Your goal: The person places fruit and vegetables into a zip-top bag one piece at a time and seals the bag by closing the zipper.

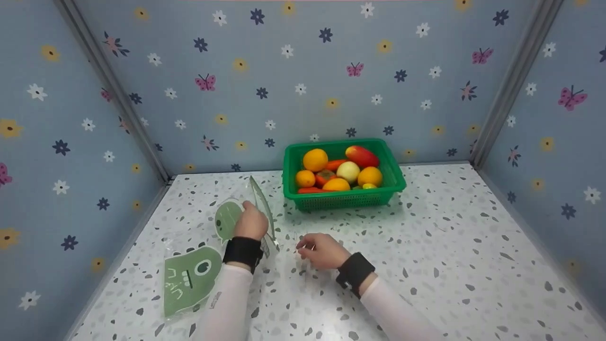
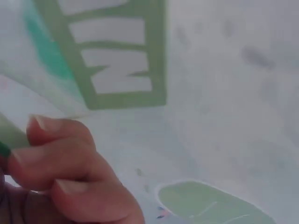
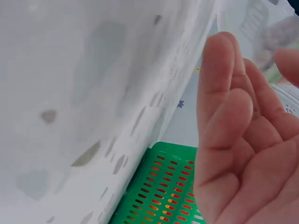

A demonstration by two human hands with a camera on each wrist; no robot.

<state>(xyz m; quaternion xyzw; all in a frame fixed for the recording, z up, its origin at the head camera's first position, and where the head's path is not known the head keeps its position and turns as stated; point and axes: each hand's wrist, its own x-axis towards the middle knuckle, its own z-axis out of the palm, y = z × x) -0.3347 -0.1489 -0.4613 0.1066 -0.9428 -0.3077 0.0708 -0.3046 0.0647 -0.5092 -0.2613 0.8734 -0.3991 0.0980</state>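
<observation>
Head view: a green basket [image 1: 343,203] stands near the back edge of the speckled worktop [image 1: 454,251], right of that edge's middle, loaded with fruit and vegetables [image 1: 348,172]. The left hand [image 1: 251,223] pinches a clear bag [image 1: 263,201] left of the basket's front corner; the bag stands up off the worktop, seen almost edge-on. A flat bag with a green one-eyed print [image 1: 191,282] lies by the left edge, towards the front. A rounded green figure [image 1: 228,219] shows beside the left hand; cannot tell whether it belongs to the held bag or to another one. The right hand [image 1: 324,251] hovers in front of the basket, apart from the bag, fingers loosely bent, nothing seen in them.

Left wrist view: fingers curl at the lower left; green lettering on clear film fills the top. The exact grip point is out of frame.

Right wrist view: relaxed fingers and an exposed palm, no object held; the basket's slotted wall lies beyond.

Judgement: the step in hand looks like readying the bag, its mouth not visibly spread. The next move seems to call for the right hand to meet the bag's free edge and part the two layers while the left steadies it.
</observation>
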